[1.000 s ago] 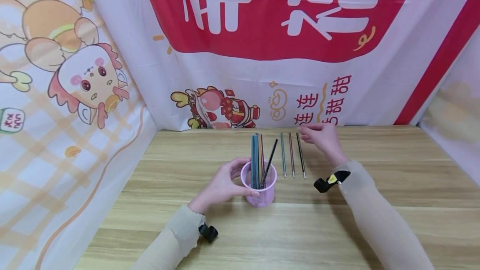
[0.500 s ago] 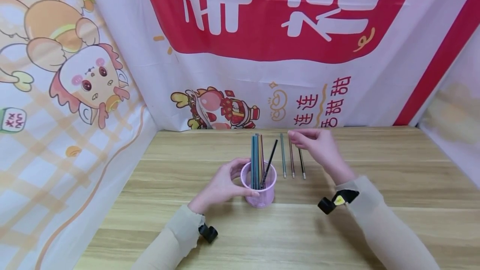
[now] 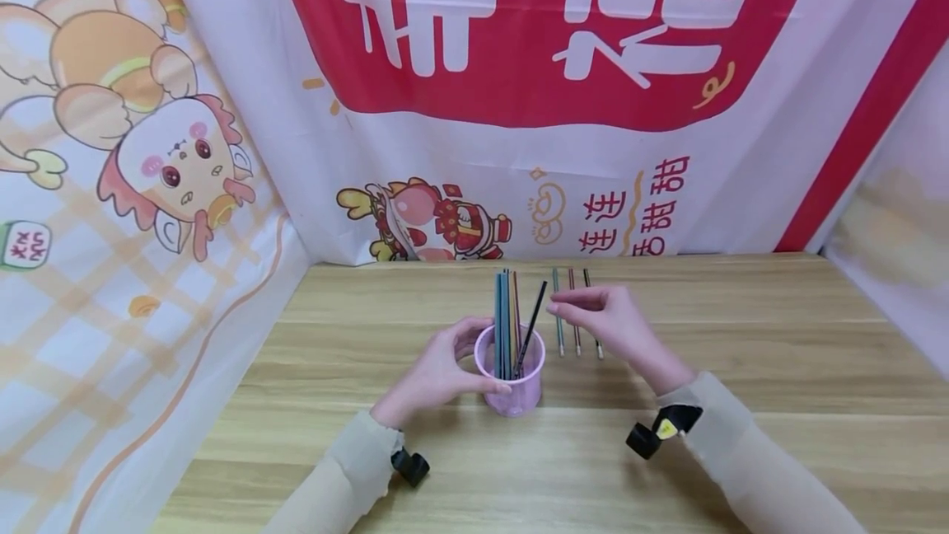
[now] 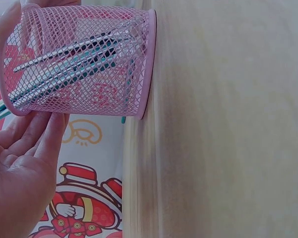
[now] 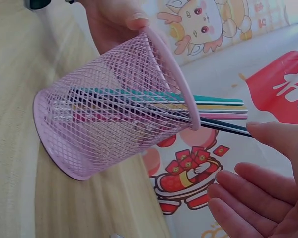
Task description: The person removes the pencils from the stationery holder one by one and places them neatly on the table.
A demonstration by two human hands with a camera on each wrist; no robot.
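Observation:
My left hand [image 3: 437, 369] grips a pink mesh pencil cup [image 3: 519, 398] by its rim, thumb in front and fingers round the far side. Several pencils [image 4: 64, 69] stand in the cup, teal, yellow, pink and black. One black pencil [image 3: 532, 324] leans right, apart from the bunch. My right hand [image 3: 611, 324] hovers right of the cup, fingers loosely bent and holding nothing. Its thumb [image 5: 273, 134] appears near that black pencil's tip; contact is unclear. Beyond it lie a teal pencil [image 3: 558, 328], a maroon pencil [image 3: 577, 343] and a black pencil [image 3: 586, 277], partly hidden by the hand.
The wooden table [image 3: 371, 295] meets a white cloth backdrop [image 3: 311, 188] with red print at its far edge. Another printed cloth [image 3: 89, 287] borders the left side. A small black camera [image 3: 643, 440] sits on my right wrist, another [image 3: 411, 466] on my left.
My right hand has come from the far ends of the lying pencils toward the cup, moving left and nearer. The left hand stays on the cup. The head view tips slightly upward.

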